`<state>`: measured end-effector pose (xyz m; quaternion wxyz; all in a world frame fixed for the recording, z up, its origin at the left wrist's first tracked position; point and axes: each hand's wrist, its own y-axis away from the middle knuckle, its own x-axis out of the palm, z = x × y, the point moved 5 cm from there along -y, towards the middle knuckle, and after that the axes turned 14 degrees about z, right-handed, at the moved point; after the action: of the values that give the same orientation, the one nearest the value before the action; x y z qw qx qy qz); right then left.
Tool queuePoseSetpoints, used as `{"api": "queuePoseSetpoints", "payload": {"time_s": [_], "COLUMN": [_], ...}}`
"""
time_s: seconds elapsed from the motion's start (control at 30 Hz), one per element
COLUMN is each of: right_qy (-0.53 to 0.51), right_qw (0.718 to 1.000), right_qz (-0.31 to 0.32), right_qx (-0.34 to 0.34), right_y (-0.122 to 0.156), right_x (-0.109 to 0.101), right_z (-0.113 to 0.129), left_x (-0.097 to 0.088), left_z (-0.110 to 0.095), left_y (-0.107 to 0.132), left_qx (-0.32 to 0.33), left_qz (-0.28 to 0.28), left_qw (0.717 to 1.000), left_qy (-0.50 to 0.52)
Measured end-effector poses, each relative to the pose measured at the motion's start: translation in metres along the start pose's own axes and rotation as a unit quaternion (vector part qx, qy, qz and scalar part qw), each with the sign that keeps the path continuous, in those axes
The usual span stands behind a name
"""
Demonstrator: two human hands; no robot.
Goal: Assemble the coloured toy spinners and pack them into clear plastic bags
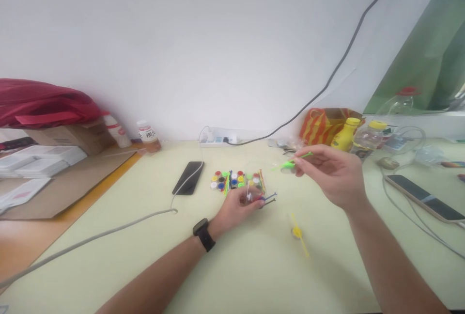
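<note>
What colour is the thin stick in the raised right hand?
Bright green; the stick in the right hand shows best in the head view.

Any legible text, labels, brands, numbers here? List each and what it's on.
None can be quoted.
Small bottle, white label: dark characters, too blurred to read.
Red-and-white bottle: label print too small.
Black phone, wristwatch: no text visible.

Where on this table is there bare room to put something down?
Free: the near table below the left hand and the yellow stick; also the patch left of the black phone, above the grey cable. Crowded: around the caps, and the right end by the bottles and right phone.
</note>
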<state>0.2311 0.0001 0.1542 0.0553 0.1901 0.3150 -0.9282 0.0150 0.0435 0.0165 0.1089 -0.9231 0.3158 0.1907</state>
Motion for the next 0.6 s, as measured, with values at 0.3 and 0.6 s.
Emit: {"api": "queuePoseSetpoints", "payload": {"time_s": [0.3, 0.6], "right_qy": [0.082, 0.241], "right_qw": [0.983, 0.942], "right_qz": [0.152, 0.232], "right_qx": [0.056, 0.033], "right_y": [-0.017, -0.026], "right_x": [0.035, 0.053], "right_z": [0.000, 0.005], "left_x": [0.001, 0.002], "left_z": [0.000, 0.003], "left_y": [0.000, 0.001], "left_qx": [0.021, 0.014], "left_qz": [0.008, 0.024], "left_qw": [1.000, 1.000], "left_qy": [-0.015, 0.003]}}
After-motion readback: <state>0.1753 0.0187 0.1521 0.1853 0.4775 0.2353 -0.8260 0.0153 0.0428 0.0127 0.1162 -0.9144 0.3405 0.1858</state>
